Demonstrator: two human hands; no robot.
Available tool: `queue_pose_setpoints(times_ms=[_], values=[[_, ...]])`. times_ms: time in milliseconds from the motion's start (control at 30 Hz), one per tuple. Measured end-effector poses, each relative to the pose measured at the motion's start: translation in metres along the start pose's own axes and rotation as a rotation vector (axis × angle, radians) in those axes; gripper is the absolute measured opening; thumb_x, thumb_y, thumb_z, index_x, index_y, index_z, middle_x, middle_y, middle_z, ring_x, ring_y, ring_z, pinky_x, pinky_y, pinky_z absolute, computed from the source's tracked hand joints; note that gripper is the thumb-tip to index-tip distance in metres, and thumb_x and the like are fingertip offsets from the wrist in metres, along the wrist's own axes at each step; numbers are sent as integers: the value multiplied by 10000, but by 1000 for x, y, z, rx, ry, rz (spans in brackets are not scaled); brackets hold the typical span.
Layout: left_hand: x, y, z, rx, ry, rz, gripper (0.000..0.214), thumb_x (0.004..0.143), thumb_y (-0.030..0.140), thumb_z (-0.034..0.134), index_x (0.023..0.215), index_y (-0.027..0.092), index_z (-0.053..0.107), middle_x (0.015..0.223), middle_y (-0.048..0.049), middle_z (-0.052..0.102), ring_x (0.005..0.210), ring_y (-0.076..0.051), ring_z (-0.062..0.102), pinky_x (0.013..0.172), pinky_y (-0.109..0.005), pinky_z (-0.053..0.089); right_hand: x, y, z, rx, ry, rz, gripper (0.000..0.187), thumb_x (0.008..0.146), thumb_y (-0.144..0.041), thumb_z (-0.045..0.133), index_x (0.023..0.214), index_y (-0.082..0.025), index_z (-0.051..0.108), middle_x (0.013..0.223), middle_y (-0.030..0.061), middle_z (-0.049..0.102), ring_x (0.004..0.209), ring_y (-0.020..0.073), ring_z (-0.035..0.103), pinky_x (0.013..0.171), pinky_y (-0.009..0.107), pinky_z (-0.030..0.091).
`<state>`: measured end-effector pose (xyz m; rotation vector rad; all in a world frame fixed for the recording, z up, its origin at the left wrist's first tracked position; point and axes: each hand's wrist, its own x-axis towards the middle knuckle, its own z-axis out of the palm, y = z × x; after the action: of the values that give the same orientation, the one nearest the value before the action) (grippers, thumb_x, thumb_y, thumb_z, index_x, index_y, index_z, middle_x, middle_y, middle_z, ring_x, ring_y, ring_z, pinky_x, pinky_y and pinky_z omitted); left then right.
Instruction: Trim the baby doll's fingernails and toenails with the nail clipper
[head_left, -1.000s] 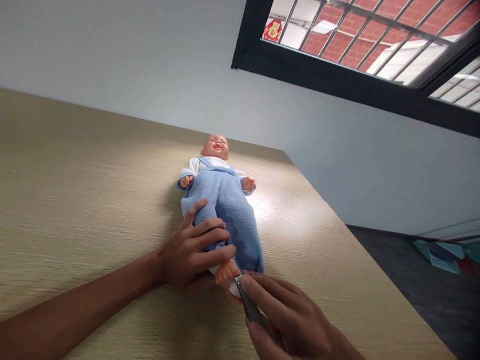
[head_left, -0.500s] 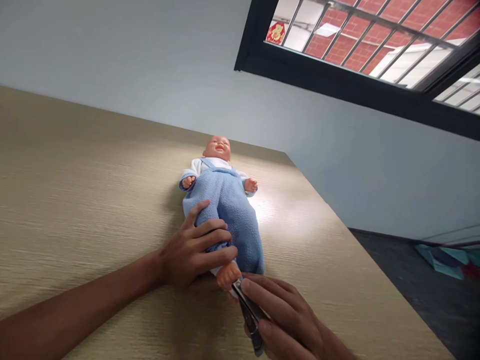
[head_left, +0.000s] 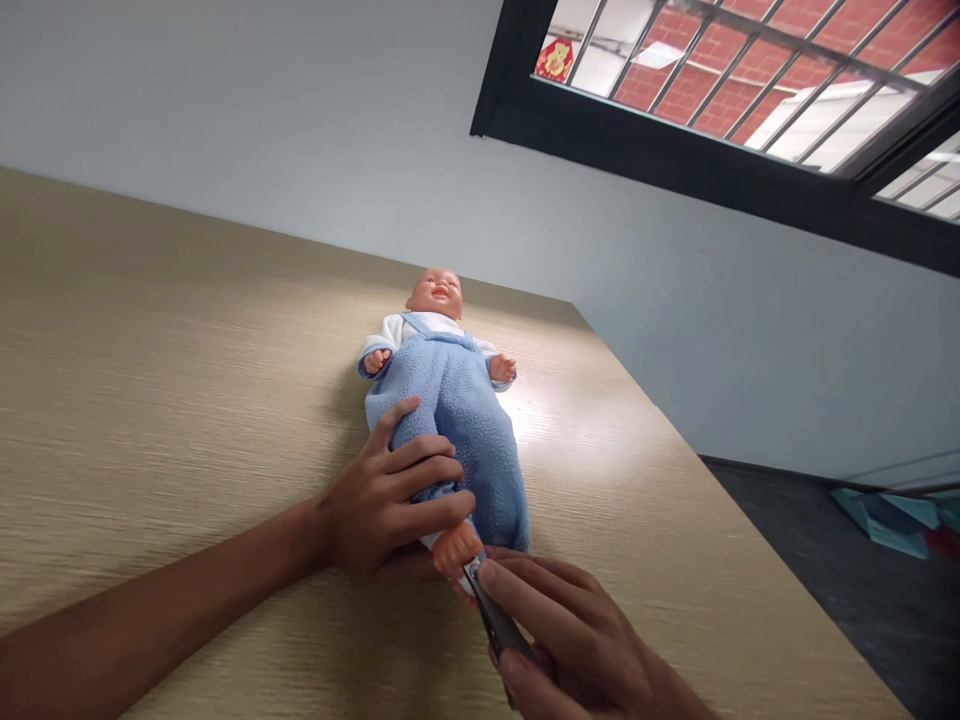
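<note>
A baby doll (head_left: 442,400) in light blue overalls and a white shirt lies on its back on the table, head toward the wall. My left hand (head_left: 397,495) is wrapped round the doll's lower leg, fingers across the blue trouser leg, thumb hidden beneath. Just past those fingers the doll's bare foot (head_left: 457,548) sticks out. My right hand (head_left: 577,630) is closed on a metal nail clipper (head_left: 499,615), whose jaw end is at the toes of the foot. Whether the jaws touch the toes I cannot tell. The clipper's lower end is partly hidden by my fingers.
The pale wood-grain table (head_left: 187,400) reaches to a grey wall (head_left: 262,120), its right edge slanting down toward the dark floor (head_left: 810,580). A barred window (head_left: 720,80) is at upper right. Teal items (head_left: 885,520) lie on the floor at the right.
The clipper has turned slightly in my right hand, and its lever now lies closer to its body. My left hand and the doll have stayed in place.
</note>
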<state>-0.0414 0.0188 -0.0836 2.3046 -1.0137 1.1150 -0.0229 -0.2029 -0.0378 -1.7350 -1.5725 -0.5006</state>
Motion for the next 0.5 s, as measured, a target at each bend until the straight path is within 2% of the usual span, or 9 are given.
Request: queue_pose_setpoints(times_ms=[67, 167, 367, 500], values=[[0, 0, 0, 6, 4, -1, 336, 1004, 400, 427, 1007, 165, 667, 961, -78, 709, 1046, -250, 624, 1182, -610, 163, -1, -1, 1, 2, -39, 9, 228, 997, -159, 418, 1171, -126, 561, 648, 7, 693, 685, 152, 736, 752, 210, 628], [0, -1, 0, 10, 0, -1, 355, 1007, 422, 416, 1009, 170, 666, 969, -77, 709, 1050, -246, 622, 1181, -595, 175, -4, -1, 1, -44, -51, 17, 260, 975, -145, 432, 1194, -81, 555, 700, 47, 716, 680, 172, 738, 717, 244, 644], [0, -1, 0, 10, -20, -15, 267, 966, 372, 489, 1018, 176, 663, 980, -71, 710, 1054, -251, 623, 1186, -611, 150, -6, -1, 3, -85, -87, 3, 272, 928, -144, 479, 1175, -77, 572, 791, 74, 740, 748, 177, 754, 751, 241, 648], [0, -1, -1, 10, -16, -10, 269, 964, 371, 484, 1008, 177, 665, 973, -68, 709, 1051, -245, 622, 1189, -589, 159, -3, -3, 3, -166, -58, -7, 236, 945, -140, 442, 1122, -83, 587, 703, 48, 707, 668, 158, 741, 742, 222, 643]])
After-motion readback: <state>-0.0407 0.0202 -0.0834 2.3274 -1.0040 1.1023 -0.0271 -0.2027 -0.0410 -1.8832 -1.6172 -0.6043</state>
